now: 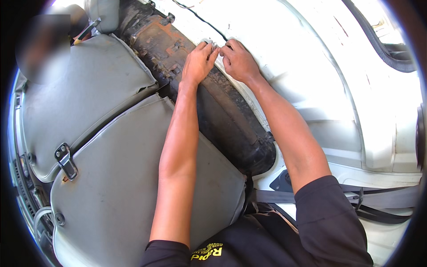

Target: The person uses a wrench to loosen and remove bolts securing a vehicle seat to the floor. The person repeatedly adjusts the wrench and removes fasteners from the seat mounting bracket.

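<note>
My left hand (199,62) and my right hand (240,61) meet almost fingertip to fingertip at the edge of a white metal body panel (284,66). A thin black wire (202,20) runs down the panel and ends at the curled fingers of my right hand, which appear to pinch it. The fingers of my left hand are bent in a pinch beside a small pale, crumpled piece (208,41). What lies between its fingertips is too small to name. Below my left hand stretches a dark, rusty, dirt-caked metal trough (213,102).
Two grey upholstered seat backs (120,164) lie to my left, with a metal latch bracket (66,161) on one. A grey seat belt (391,196) crosses at lower right. A window with a black rubber seal (382,49) is at upper right. A blurred area covers the upper left.
</note>
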A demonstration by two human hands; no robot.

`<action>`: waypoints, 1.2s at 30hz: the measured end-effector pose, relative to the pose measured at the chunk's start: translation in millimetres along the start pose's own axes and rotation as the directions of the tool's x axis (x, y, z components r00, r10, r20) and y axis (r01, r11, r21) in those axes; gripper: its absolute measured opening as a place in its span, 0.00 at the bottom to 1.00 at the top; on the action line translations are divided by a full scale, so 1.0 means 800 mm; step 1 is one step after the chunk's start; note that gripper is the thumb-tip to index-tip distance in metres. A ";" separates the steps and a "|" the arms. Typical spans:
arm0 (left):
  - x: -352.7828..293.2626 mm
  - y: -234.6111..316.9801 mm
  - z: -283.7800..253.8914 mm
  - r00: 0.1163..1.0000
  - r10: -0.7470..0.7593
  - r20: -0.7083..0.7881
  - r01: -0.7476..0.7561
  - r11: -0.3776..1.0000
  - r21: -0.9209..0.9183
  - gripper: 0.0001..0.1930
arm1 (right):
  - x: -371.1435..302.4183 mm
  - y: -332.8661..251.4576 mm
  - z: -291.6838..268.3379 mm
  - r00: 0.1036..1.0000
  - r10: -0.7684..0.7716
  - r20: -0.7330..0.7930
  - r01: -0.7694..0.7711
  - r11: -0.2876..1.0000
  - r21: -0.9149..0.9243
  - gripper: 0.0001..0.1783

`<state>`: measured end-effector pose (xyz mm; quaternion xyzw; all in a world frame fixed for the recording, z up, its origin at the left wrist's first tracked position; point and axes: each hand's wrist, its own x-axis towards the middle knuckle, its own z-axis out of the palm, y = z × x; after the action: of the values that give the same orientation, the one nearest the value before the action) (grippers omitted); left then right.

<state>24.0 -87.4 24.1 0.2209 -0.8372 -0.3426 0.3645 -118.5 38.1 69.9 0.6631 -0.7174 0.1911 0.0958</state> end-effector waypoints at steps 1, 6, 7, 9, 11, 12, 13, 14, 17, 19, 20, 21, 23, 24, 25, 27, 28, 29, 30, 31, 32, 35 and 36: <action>-0.007 0.000 0.005 0.999 0.009 -0.035 -0.009 1.000 -0.012 0.12 | 0.000 0.001 0.001 1.000 -0.001 -0.001 0.001 1.000 0.001 0.10; -0.009 0.001 0.009 0.999 0.001 -0.043 -0.005 0.996 -0.092 0.11 | 0.004 0.001 -0.005 0.999 0.052 0.007 -0.052 0.999 0.017 0.11; -0.010 0.000 0.009 0.999 0.018 -0.039 -0.022 0.994 -0.109 0.11 | 0.004 -0.003 -0.006 0.997 0.072 -0.018 -0.071 0.997 0.042 0.10; -0.014 -0.003 0.009 0.998 0.050 -0.033 -0.054 0.988 -0.142 0.12 | 0.004 -0.011 -0.007 0.989 0.146 -0.017 -0.142 0.980 0.136 0.09; -0.014 -0.004 0.007 0.999 0.042 -0.024 -0.045 0.990 -0.135 0.12 | 0.005 -0.013 -0.010 0.968 0.247 0.040 -0.249 0.932 0.262 0.08; -0.015 -0.004 0.006 0.999 0.038 -0.020 -0.040 0.991 -0.130 0.12 | 0.006 -0.012 -0.008 0.986 0.170 0.003 -0.167 0.967 0.192 0.07; -0.013 -0.001 0.009 0.999 0.035 -0.035 -0.039 0.991 -0.129 0.11 | 0.006 -0.007 -0.006 0.995 0.090 -0.029 -0.087 0.990 0.111 0.07; -0.012 0.002 0.012 0.998 0.033 -0.049 -0.039 0.991 -0.128 0.11 | 0.005 0.000 -0.005 0.998 0.009 -0.054 -0.007 1.000 0.027 0.06; -0.006 0.002 0.018 0.975 0.090 -0.205 -0.099 0.995 -0.034 0.11 | 0.006 0.004 -0.001 0.998 0.012 -0.064 -0.009 0.999 0.045 0.05; 0.001 -0.007 0.019 0.962 -0.026 -0.271 -0.003 0.994 -0.107 0.14 | 0.006 0.002 0.000 0.998 0.001 -0.069 0.003 0.999 0.053 0.05; 0.003 -0.015 0.015 0.952 -0.176 -0.251 0.118 0.967 -0.227 0.17 | 0.007 0.001 -0.001 0.997 -0.004 -0.073 0.008 0.998 0.057 0.05; 0.005 -0.022 0.012 0.923 -0.319 -0.214 0.235 0.910 -0.342 0.20 | 0.007 -0.001 0.000 0.997 -0.003 -0.071 0.007 0.999 0.051 0.05; 0.011 -0.031 0.008 0.918 -0.372 -0.134 0.280 0.851 -0.444 0.22 | 0.006 -0.002 0.000 0.998 0.001 -0.066 0.002 0.999 0.036 0.05; 0.014 -0.034 0.007 0.914 -0.396 -0.092 0.304 0.817 -0.490 0.23 | 0.007 -0.002 -0.001 0.998 0.003 -0.061 -0.001 0.999 0.041 0.04; 0.015 -0.033 0.011 0.923 -0.378 -0.073 0.289 0.805 -0.518 0.24 | 0.007 -0.001 -0.001 0.998 0.006 -0.056 -0.003 0.999 0.047 0.04; 0.014 -0.032 0.016 0.918 -0.394 -0.051 0.317 0.803 -0.504 0.24 | 0.007 -0.002 -0.001 0.999 0.010 -0.049 -0.008 0.999 0.054 0.04; 0.016 -0.030 0.016 0.916 -0.398 -0.040 0.328 0.803 -0.498 0.24 | 0.006 -0.001 -0.002 0.999 0.014 -0.051 -0.011 0.999 0.052 0.04; 0.017 -0.028 0.015 0.914 -0.404 -0.032 0.343 0.812 -0.472 0.25 | 0.006 0.000 -0.002 0.998 0.017 -0.053 -0.014 0.999 0.050 0.04; 0.020 -0.027 0.014 0.915 -0.401 -0.043 0.338 0.820 -0.463 0.24 | 0.008 0.002 -0.002 0.998 0.011 -0.057 -0.008 0.999 0.048 0.04; 0.020 -0.026 0.013 0.915 -0.401 -0.053 0.336 0.826 -0.454 0.23 | 0.008 0.001 -0.002 0.998 0.005 -0.057 -0.003 0.999 0.047 0.04; 0.021 -0.026 0.012 0.914 -0.401 -0.064 0.334 0.831 -0.444 0.22 | 0.009 0.000 -0.002 0.998 0.000 -0.058 0.003 0.999 0.047 0.04; 0.023 -0.023 0.005 0.936 -0.348 -0.046 0.311 0.884 -0.350 0.23 | 0.007 -0.002 -0.001 0.997 -0.010 -0.074 0.014 0.999 0.053 0.04; 0.025 -0.021 0.003 0.946 -0.321 -0.045 0.289 0.900 -0.327 0.23 | 0.008 -0.001 -0.001 0.997 -0.011 -0.072 0.015 0.999 0.051 0.04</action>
<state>11.8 -109.8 19.7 0.3046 -0.7076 -0.5139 0.3775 -118.5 33.0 73.3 0.6627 -0.7040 0.2326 0.1053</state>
